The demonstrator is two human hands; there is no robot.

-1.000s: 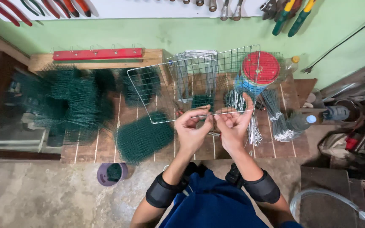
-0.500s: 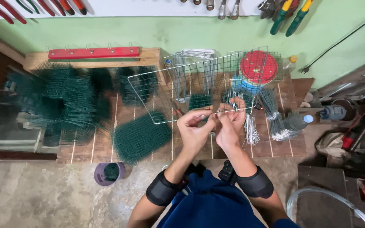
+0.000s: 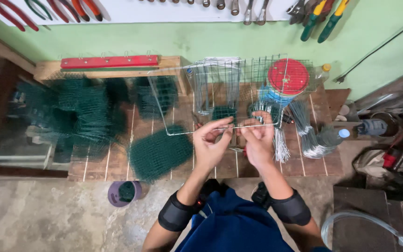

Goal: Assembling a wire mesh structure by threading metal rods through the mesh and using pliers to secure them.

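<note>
While left hand (image 3: 211, 147), right hand (image 3: 259, 142) pinch wire mesh panel (image 3: 197, 100), silvery, gridded

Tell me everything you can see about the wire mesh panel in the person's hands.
The mesh panel is a rectangular grid of thin, bare silvery wire with a thicker rim. It is held up, tilted, above the wooden bench. The left hand and right hand pinch its near edge side by side. Green mesh pieces and a red lid show through it.

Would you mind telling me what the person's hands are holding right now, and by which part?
Both the left hand and right hand pinch the near bottom edge wire of the silver wire mesh panel, side by side near its middle.
</note>
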